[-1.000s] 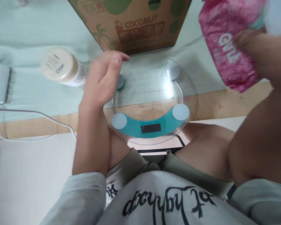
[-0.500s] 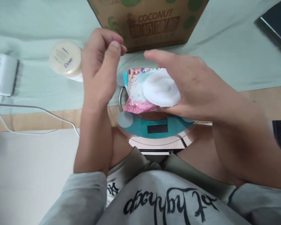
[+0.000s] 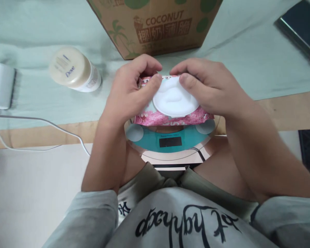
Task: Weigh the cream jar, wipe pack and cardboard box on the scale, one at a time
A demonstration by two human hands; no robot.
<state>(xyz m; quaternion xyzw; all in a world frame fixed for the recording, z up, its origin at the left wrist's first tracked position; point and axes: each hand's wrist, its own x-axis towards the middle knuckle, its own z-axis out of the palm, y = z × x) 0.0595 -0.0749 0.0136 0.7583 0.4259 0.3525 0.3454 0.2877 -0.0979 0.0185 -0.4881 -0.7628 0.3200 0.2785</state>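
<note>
Left hand has joined the right hand: both now grip the wipes pack, pressed onto the scale.

Coconut box blocks behind; Dove bottle crowds left.

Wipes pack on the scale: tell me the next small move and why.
Probably let go with both hands. The left hand and right hand both grip the wipes pack, which sits on the glass scale; their grip likely adds weight, and the display looks blank.
</note>
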